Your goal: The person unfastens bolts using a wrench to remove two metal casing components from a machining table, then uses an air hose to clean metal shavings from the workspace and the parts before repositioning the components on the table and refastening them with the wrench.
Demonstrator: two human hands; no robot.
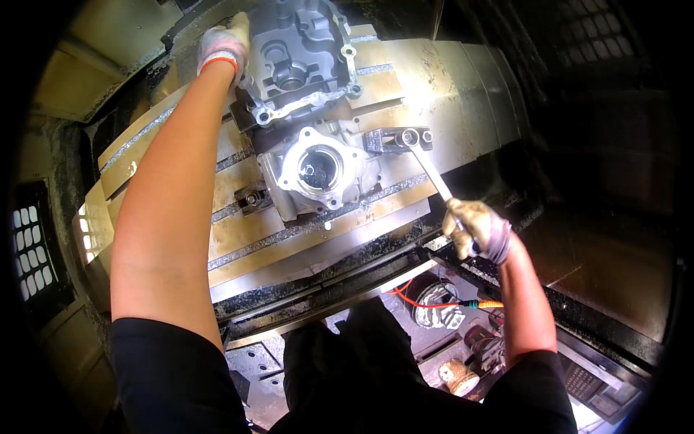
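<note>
My right hand (477, 230), in a pale work glove, is closed around the handle of a wrench (432, 173). The wrench's far end sits over the nut of a dark clamp (387, 139), beside a grey metal casting (318, 170) with a round flanged bore. Behind it stands a larger open housing casting (293, 54) with a bolted-style rim. My left hand (225, 45), gloved with an orange cuff edge, is at the housing's left side. Its fingers look curled, but what they hold is hidden.
Both castings stand on a slotted machine table (249, 242) strewn with metal chips. A second clamp nut (251, 197) is at the left. Below the front ledge lie an orange hose (434, 305), a round chip-covered container (432, 293) and a control panel (589, 383).
</note>
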